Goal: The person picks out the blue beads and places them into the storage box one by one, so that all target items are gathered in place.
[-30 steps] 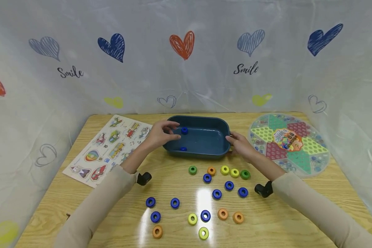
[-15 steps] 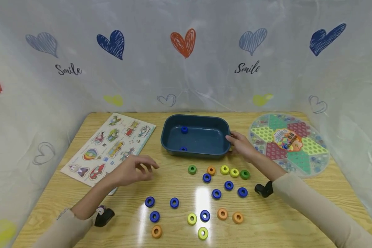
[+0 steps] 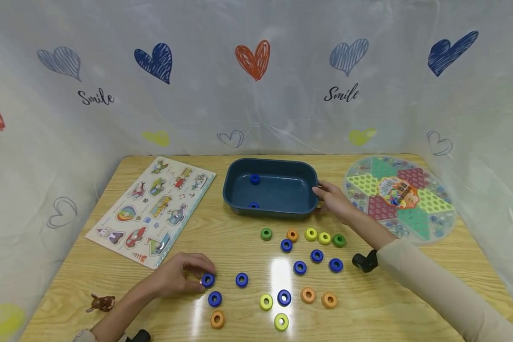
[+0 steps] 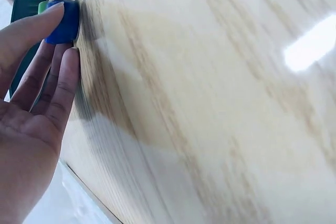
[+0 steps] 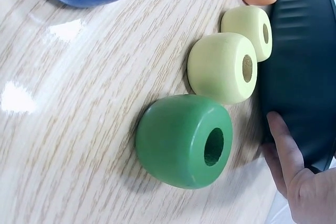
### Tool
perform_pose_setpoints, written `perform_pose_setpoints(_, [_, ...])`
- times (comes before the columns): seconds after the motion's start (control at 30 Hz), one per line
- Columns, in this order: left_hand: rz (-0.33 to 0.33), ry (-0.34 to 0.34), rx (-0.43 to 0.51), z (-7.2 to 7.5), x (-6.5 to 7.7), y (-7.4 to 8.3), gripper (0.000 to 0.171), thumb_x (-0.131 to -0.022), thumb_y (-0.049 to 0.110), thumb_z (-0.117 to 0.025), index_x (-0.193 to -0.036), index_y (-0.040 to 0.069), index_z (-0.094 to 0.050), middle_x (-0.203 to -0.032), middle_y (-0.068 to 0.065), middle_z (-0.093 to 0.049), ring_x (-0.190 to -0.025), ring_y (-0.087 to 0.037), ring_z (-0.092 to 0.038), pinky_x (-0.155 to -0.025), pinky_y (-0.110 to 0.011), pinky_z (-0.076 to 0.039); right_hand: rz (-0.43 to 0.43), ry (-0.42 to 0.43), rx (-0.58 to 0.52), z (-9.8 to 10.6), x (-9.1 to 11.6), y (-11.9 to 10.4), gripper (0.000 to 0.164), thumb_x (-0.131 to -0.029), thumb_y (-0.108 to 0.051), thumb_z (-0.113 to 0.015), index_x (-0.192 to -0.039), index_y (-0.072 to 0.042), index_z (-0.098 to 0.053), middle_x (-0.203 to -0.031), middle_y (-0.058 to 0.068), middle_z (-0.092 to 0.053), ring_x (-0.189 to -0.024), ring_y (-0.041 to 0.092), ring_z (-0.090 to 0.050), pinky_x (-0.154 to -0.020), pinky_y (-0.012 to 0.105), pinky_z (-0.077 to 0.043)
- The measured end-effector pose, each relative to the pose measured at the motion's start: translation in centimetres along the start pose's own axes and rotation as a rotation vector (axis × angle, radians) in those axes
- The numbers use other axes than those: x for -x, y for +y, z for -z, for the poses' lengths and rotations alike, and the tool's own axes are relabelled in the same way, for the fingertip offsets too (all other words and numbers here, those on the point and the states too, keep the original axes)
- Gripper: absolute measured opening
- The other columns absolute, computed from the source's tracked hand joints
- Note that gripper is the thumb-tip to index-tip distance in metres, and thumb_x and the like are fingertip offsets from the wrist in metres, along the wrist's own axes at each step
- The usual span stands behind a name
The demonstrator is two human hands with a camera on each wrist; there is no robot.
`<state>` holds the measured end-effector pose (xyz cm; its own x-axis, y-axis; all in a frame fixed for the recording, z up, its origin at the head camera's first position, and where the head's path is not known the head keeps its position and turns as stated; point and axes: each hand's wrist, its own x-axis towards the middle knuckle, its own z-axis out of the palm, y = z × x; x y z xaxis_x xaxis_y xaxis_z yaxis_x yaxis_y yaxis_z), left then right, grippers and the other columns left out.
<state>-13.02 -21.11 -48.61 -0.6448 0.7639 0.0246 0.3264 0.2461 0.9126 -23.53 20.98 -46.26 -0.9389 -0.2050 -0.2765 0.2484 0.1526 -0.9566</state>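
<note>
At the front left of the table, my left hand (image 3: 181,274) has its thumb and fingers around a blue bead (image 3: 207,280). The left wrist view shows the thumb on one side of that blue bead (image 4: 64,22), with the fingers at its other side. Another blue bead (image 3: 215,299) lies just in front, and one more blue bead (image 3: 241,280) sits to the right. My right hand (image 3: 334,201) grips the right end of a dark teal basin (image 3: 273,213). Two blue beads lie inside it, one (image 3: 254,179) near the back and one (image 3: 253,205) partly hidden by the front wall.
Loose green, yellow, orange and blue beads (image 3: 299,268) lie scattered in front of the basin. A picture puzzle board (image 3: 154,209) is at the left, a round Chinese checkers board (image 3: 398,197) at the right. A small brown toy (image 3: 102,302) lies beside the left forearm.
My left hand has moved from over the basin's left end down toward the front left, onto a blue bead. My right hand stays on the basin.
</note>
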Motion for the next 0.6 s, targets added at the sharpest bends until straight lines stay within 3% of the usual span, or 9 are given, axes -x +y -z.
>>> perform_pose_setpoints(0.17, [0.018,0.01,0.015,-0.1,0.1,0.2,0.029,-0.074,0.001,-0.075,-0.102,0.005,-0.07,-0.102,-0.006,-0.064,-0.094,-0.019,-0.059,-0.075,-0.032,-0.052,0.003,-0.003,-0.013,-0.1,0.0,0.0,0.049,-0.102,-0.016,-0.031,-0.146,0.003,-0.016,-0.142,0.028,-0.027,-0.124,0.041,-0.037,-0.09,0.052,-0.042])
perform_pose_setpoints(0.33, [0.02,0.044,-0.048,0.2,-0.1,0.5,0.026,-0.073,0.002,-0.077,-0.099,0.006,-0.072,-0.099,-0.004,-0.064,-0.09,-0.018,-0.059,-0.073,-0.032,-0.052,0.005,-0.009,-0.006,-0.2,0.1,-0.1,0.05,-0.102,-0.016,-0.031,-0.145,0.003,-0.016,-0.141,0.028,-0.028,-0.124,0.041,-0.038,-0.089,0.051,-0.043])
perform_pose_setpoints(0.6, [-0.006,0.059,-0.017,1.8,-2.6,1.2,0.027,-0.074,0.002,-0.076,-0.1,-0.001,-0.069,-0.101,-0.009,-0.063,-0.09,-0.022,-0.06,-0.072,-0.039,-0.053,0.009,-0.01,0.019,0.2,0.2,-0.1,0.05,-0.102,-0.017,-0.032,-0.145,0.004,-0.015,-0.141,0.028,-0.029,-0.123,0.04,-0.038,-0.091,0.05,-0.043])
